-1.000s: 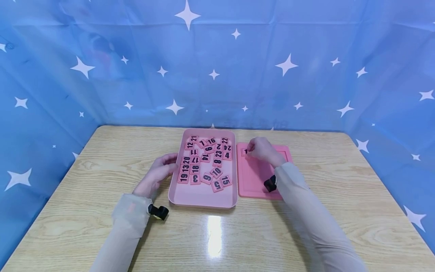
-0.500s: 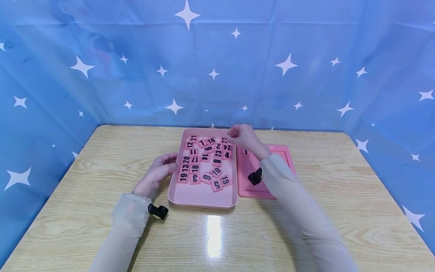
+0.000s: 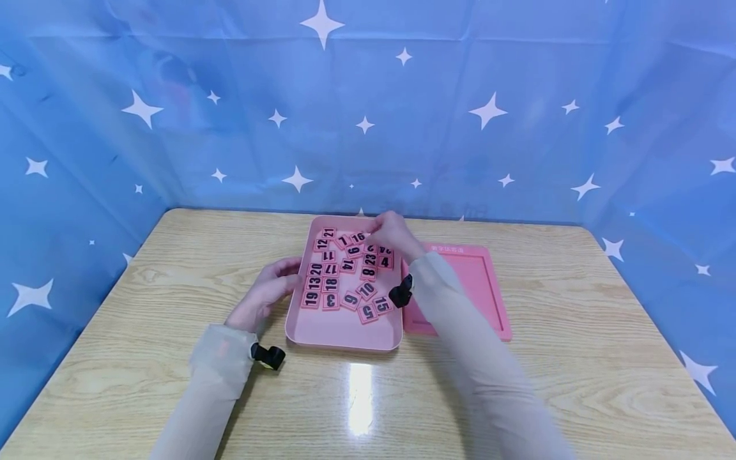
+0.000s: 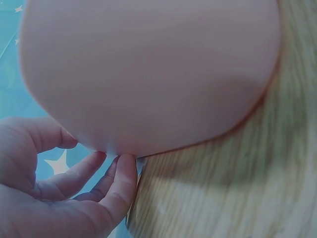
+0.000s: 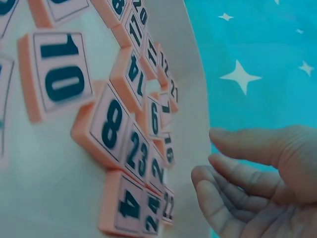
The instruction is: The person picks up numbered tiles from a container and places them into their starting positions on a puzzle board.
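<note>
A pink tray [image 3: 345, 333] full of numbered pink tiles stands on the table. My left hand [image 3: 266, 297] rests its fingertips against the tray's outer left wall; the left wrist view has that wall [image 4: 158, 74] up close. Over the tray's far right corner hovers my right hand [image 3: 392, 233], holding nothing, its fingers loosely bent near the 16 tile [image 3: 358, 237] and the 2 tile [image 3: 370, 248]. In the right wrist view a gap separates the thumb from the other fingers. To the tray's right lies a pink framed board [image 3: 480, 281], partly covered by my right sleeve.
Among the tiles are a 10 tile [image 5: 62, 74], an 8 tile [image 5: 111, 124] and a 4 tile [image 5: 129, 206]. The wooden table [image 3: 575, 306] extends right of the board. A blue starry cloth [image 3: 368, 153] hangs behind.
My right hand has left the 1 tile at the board's upper left and moved left over the tray. My sleeve now hides that tile. My left hand stays at the tray wall.
</note>
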Demonstrator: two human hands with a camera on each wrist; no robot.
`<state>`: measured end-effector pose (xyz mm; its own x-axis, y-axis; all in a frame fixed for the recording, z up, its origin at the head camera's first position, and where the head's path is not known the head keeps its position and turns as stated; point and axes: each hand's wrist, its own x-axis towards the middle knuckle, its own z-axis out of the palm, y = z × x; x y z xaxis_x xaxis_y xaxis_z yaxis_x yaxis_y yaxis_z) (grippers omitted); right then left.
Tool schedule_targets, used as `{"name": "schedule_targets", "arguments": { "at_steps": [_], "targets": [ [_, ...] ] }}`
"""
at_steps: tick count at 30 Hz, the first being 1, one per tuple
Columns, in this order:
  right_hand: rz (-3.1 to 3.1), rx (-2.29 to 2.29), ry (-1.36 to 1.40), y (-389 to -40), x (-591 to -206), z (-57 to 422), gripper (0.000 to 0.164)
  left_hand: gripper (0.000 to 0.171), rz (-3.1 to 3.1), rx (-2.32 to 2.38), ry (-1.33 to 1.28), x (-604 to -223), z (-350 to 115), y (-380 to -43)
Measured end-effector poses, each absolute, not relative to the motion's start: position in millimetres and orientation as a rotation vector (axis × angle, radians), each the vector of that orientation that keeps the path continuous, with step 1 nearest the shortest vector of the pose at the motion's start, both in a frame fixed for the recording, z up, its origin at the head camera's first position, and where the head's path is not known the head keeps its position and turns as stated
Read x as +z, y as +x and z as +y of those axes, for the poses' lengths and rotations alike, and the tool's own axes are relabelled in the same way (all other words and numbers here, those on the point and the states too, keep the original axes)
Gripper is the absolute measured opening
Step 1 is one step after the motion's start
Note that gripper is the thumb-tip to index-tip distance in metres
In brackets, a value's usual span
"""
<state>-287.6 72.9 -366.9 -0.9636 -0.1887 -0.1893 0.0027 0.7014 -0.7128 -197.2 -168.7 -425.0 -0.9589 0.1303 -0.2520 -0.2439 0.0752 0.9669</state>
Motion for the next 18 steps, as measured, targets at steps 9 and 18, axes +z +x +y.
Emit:
{"name": "schedule_targets", "arguments": {
  "at_steps": [9, 18],
  "targets": [
    [2.665, -1.077, -0.006, -288, -379, 62, 0.006, 0.058, 2.078, 1.972, -0.12, -424, -168, -197],
    [2.766, -0.933, 0.019, -288, -389, 61, 0.006, 0.058, 2.072, 1.976, -0.111, -425, -168, -197]
  ]
}}
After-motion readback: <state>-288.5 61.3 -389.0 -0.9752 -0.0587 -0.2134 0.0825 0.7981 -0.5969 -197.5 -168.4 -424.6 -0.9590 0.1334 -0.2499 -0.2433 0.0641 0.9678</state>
